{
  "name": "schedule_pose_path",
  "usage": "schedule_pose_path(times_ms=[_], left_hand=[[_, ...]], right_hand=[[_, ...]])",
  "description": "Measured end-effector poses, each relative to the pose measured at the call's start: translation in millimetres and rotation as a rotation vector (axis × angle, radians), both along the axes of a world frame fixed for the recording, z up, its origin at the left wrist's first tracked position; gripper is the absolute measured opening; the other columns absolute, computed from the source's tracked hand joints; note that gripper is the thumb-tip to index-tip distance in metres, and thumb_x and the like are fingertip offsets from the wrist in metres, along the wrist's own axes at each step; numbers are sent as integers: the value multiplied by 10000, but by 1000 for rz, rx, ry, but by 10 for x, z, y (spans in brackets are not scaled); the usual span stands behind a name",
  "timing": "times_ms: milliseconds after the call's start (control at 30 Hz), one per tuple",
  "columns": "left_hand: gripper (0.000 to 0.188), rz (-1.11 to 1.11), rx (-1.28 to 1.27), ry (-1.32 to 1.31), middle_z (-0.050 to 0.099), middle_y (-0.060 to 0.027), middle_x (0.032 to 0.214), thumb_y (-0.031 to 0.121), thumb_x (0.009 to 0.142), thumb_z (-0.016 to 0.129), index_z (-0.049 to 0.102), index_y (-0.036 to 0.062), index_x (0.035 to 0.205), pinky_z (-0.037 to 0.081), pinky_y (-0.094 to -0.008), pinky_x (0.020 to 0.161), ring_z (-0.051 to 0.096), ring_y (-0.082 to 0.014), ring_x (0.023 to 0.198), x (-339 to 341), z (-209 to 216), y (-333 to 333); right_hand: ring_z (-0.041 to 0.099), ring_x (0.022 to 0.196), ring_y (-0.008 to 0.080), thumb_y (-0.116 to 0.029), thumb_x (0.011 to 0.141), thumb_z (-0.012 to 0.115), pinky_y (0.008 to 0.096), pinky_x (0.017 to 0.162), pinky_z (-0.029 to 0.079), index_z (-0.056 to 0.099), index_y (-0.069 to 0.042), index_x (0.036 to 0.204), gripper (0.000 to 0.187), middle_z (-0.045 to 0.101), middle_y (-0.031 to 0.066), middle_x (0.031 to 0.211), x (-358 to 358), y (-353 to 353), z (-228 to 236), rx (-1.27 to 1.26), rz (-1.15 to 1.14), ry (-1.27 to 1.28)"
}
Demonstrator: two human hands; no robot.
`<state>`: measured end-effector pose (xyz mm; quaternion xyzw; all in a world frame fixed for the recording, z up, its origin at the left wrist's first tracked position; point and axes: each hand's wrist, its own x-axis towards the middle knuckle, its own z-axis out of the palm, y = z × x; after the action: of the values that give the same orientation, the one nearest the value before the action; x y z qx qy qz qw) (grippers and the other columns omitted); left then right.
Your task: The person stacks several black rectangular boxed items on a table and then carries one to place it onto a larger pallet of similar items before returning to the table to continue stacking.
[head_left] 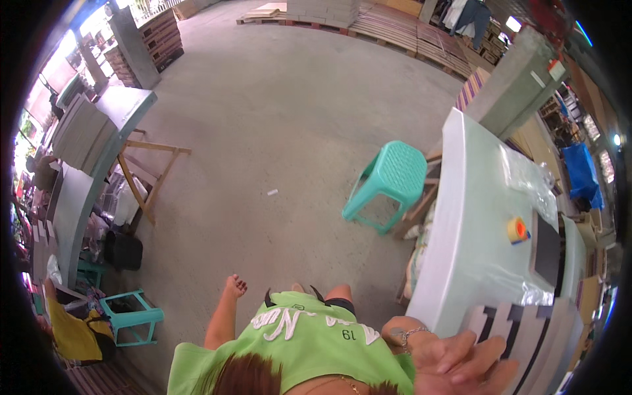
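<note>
Hanging low by my side, my left hand (236, 286) is away from every object, its fingers loosely bent and apart, nothing visible in them. My right hand (464, 359), with a bracelet at the wrist, reaches over the near end of the white-topped table (464, 230). Its fingers are spread and slightly bent, close beside several grey slatted board pieces (520, 339); whether they touch, I cannot tell. Farther along the tabletop lie an orange and yellow tape roll (518, 230), a dark flat panel (546, 250) and clear plastic sheeting (523, 172).
A teal plastic stool (395, 174) stands left of the table, near a concrete pillar (517, 85). Across the floor is another table (125, 108) with stacked grey boards (83, 135). Near a second teal stool (133, 316) is a person in yellow (69, 332). Pallets (388, 39) lie far off.
</note>
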<state>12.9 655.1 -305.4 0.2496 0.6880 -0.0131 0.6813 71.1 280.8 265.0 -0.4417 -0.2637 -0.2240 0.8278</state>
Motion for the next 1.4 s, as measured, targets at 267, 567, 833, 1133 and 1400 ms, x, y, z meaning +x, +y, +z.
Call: schedule_pose_path(times_ms=[267, 567, 833, 1133, 1400], left_hand=[[299, -22, -30, -94, 491, -79, 970, 268, 921, 490, 495, 139, 1190, 476, -445, 746, 535, -251, 849, 2020, -35, 585], [375, -151, 106, -99, 503, -109, 1039, 329, 926, 519, 479, 48, 1172, 475, -446, 794, 533, -284, 913, 4066, 311, 1121], [362, 121, 46, -86, 487, -113, 1052, 326, 926, 519, 458, 109, 1209, 457, -470, 819, 520, -285, 930, 5611, 18, 1540], [376, -118, -18, 150, 489, -133, 1122, 335, 937, 510, 460, 121, 1243, 458, -457, 842, 532, -286, 948, 8588, -225, 2680], [464, -819, 392, -203, 524, -141, 1153, 363, 942, 520, 460, 53, 1283, 485, -396, 822, 573, -259, 939, 13467, 536, 3356]], right_hand=[[561, 611, 135, -111, 826, 593, 248, 554, 417, 536, -113, 697, 142, 591, 20, 756, 2649, 27, -330, -524, 712, -758], [596, 829, 246, -105, 667, 755, 351, 719, 486, 641, -68, 883, 247, 623, 64, 819, 5664, 932, -441, -1063, -129, -57], [586, 900, 226, -184, 800, 615, 354, 796, 491, 632, -92, 995, 216, 600, 40, 927, 7825, 1913, -29, -1348, 221, -579], [560, 859, 197, -163, 749, 580, 300, 793, 475, 604, -100, 935, 198, 564, 64, 909, 10259, 3183, 193, -1335, 4, -794], [512, 1011, 244, -198, 850, 530, 381, 940, 438, 586, -66, 1042, 240, 542, 98, 1060, 12577, 3783, -356, -1433, 34, -987]])
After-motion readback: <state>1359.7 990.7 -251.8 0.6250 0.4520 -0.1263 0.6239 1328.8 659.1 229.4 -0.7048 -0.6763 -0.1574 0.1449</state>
